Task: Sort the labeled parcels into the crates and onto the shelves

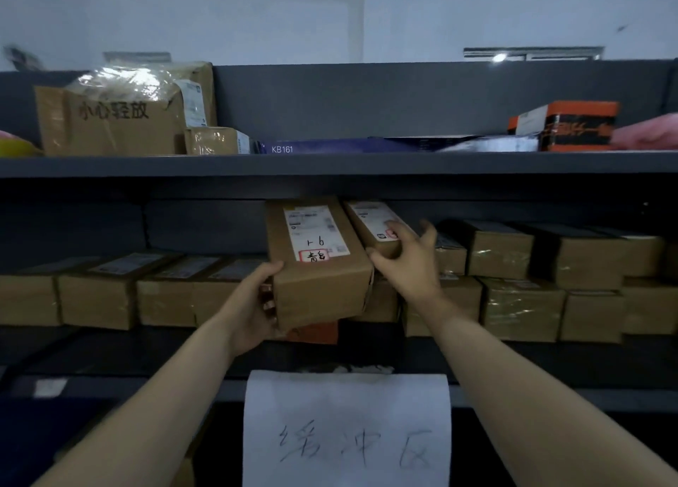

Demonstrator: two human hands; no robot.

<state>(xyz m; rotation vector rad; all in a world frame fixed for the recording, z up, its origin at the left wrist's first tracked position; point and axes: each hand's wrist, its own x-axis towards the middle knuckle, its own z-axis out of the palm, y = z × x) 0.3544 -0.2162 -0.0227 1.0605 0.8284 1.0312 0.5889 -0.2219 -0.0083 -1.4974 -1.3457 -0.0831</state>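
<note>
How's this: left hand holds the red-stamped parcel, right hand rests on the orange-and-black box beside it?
No. The left hand holds the red-stamped parcel, but head view shows the right hand on a brown cardboard parcel beside it; the orange-and-black box sits on the upper shelf.

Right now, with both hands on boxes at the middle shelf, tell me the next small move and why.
Probably slide the labelled box further back: the left hand holds its front end, which juts past the row, while the right hand touches the neighbouring box.
</note>
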